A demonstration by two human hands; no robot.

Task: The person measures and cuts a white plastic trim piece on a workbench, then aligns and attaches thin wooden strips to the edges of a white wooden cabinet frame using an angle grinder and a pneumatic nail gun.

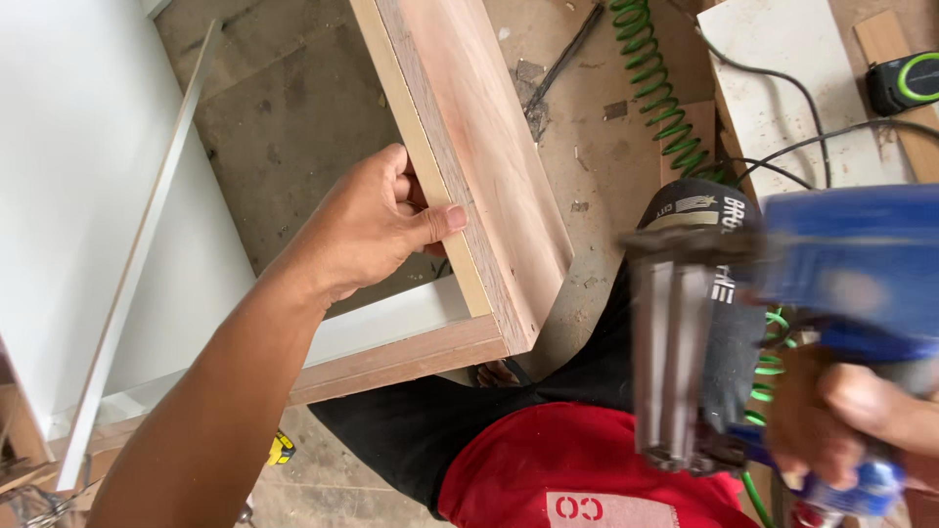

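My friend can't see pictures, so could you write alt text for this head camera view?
Seen from above, a person's left hand grips the edge of a wooden board joined at a corner to another board, while the right hand holds a blurred blue nail gun. A green coiled hose lies on the dusty floor.

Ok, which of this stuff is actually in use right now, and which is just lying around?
In use:
left hand gripping the wooden frame
right hand holding the blue nail gun
green coiled air hose

Lying about:
tape measure
white board
black cables
thin white strip
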